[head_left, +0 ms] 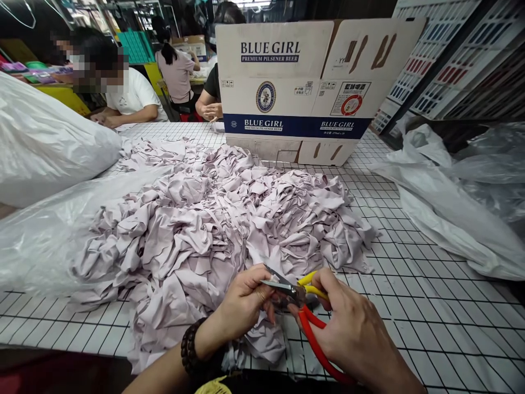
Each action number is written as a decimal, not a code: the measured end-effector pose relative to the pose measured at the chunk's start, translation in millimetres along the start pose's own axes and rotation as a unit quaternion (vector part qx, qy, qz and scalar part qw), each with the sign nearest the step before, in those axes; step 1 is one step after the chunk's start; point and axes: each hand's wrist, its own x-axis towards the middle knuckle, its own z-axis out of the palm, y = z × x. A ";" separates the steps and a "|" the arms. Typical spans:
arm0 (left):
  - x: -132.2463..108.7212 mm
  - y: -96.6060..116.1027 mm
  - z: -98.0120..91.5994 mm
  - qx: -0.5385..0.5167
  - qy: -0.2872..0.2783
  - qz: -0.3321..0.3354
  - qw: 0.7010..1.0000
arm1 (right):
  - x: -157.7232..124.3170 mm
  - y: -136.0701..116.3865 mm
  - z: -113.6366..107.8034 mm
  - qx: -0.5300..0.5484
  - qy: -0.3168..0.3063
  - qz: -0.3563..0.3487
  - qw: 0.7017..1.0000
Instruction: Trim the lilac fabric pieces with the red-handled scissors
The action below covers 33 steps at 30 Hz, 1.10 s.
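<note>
A big heap of pale lilac fabric pieces (221, 219) covers the middle of the white grid table (430, 306). At the heap's near edge my left hand (241, 306), with a dark bead bracelet on the wrist, pinches a fabric piece and touches the metal blades of thread snips (287, 289). My right hand (353, 334) is closed on the snips, which have yellow grips and a red cord (315, 345) running down toward me. The blades point left, toward my left fingers.
An opened "Blue Girl" beer carton (303, 87) stands behind the heap. Clear plastic bags lie at the left (45, 142) and right (455, 197). Other people (123, 93) sit at the table's far side. Stacked crates (459, 49) fill the back right.
</note>
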 end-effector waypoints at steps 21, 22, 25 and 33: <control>0.6 5.3 2.9 -0.038 -0.018 -0.061 0.997 | -0.4 2.7 3.8 0.002 -0.008 0.029 1.000; 0.5 5.3 2.3 -0.040 -0.018 -0.065 0.997 | -0.4 3.6 4.5 0.004 -0.006 0.025 1.000; 0.3 4.8 0.0 -0.041 -0.017 -0.067 0.997 | -0.2 6.2 5.9 0.005 -0.001 0.015 1.000; -1.4 -0.4 -4.7 -0.019 -0.022 -0.067 0.997 | 2.9 12.3 6.9 0.025 -0.016 -0.004 1.000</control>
